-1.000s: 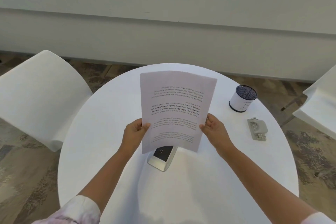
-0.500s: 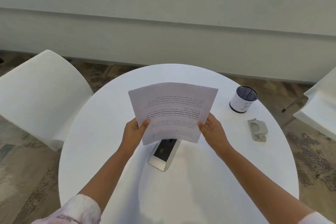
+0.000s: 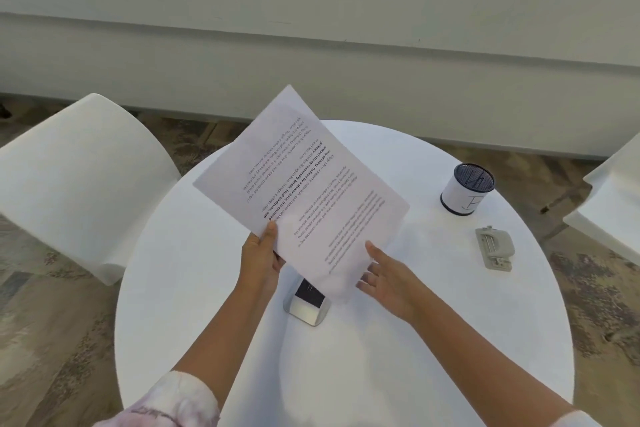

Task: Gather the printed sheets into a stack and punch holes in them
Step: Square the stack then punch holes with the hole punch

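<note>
Sheets up in my left hand, punch not yet touched.
My left hand (image 3: pixel 260 258) pinches the printed sheets (image 3: pixel 301 191) above the table (image 3: pixel 433 340); my right hand (image 3: pixel 389 279), fingers spread, just touches their near edge. One-handed grip could let them fan or slip. Hole punch (image 3: pixel 494 248) lies well apart, right.

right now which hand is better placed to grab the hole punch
Right. The right hand has straight fingers, only touching the sheets, and the punch lies on its side of the table. The left hand is gripping the sheets' edge.
</note>
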`<control>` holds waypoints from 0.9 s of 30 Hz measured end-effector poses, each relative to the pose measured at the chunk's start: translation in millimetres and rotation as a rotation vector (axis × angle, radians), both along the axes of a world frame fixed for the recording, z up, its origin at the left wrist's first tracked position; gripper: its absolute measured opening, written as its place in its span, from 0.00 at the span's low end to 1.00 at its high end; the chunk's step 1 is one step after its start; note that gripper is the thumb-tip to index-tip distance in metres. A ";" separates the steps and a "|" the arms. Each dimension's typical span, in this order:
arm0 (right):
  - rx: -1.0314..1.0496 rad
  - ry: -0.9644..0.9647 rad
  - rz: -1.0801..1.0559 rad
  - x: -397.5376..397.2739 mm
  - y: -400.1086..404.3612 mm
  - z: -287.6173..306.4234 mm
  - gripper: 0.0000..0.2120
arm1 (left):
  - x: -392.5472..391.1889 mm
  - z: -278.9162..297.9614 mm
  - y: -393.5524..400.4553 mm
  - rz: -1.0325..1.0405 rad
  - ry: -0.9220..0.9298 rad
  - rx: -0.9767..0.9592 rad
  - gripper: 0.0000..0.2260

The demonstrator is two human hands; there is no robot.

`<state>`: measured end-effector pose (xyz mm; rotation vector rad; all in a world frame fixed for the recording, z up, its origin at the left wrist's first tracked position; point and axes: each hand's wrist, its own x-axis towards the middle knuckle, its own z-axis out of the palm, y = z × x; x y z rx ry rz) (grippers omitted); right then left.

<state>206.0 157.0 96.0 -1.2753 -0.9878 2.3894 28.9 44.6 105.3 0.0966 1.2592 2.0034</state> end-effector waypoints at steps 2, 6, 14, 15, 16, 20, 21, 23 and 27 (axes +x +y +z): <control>0.028 0.101 -0.119 -5.5 0.8 -0.7 0.18 | 3.3 -2.6 0.7 -0.031 -0.062 0.020 0.09; 0.225 0.068 -0.219 -8.0 12.2 4.0 0.15 | -3.0 -0.9 -5.9 -0.170 -0.129 0.092 0.16; 0.635 -0.055 -0.118 25.8 38.6 11.3 0.11 | -62.0 6.0 -30.8 -0.170 0.020 0.056 0.12; 0.648 -0.044 -0.109 29.3 40.2 11.9 0.11 | -68.1 7.9 -33.6 -0.217 0.073 0.005 0.13; 0.658 -0.031 -0.096 32.2 40.6 12.9 0.10 | -72.7 9.7 -35.7 -0.275 0.138 -0.064 0.15; 0.705 -0.008 -0.057 35.0 36.3 14.2 0.11 | -75.1 9.2 -32.4 -0.373 0.295 -0.216 0.12; 0.717 -0.008 -0.044 33.7 34.3 13.7 0.11 | -73.1 8.2 -30.4 -0.350 0.291 -0.216 0.10; 0.739 -0.020 -0.013 30.4 30.1 12.5 0.12 | -68.8 5.2 -26.5 -0.321 0.302 -0.217 0.08; 0.776 -0.053 0.024 25.9 24.0 9.5 0.11 | -59.5 -0.3 -25.7 -0.302 0.349 -0.230 0.11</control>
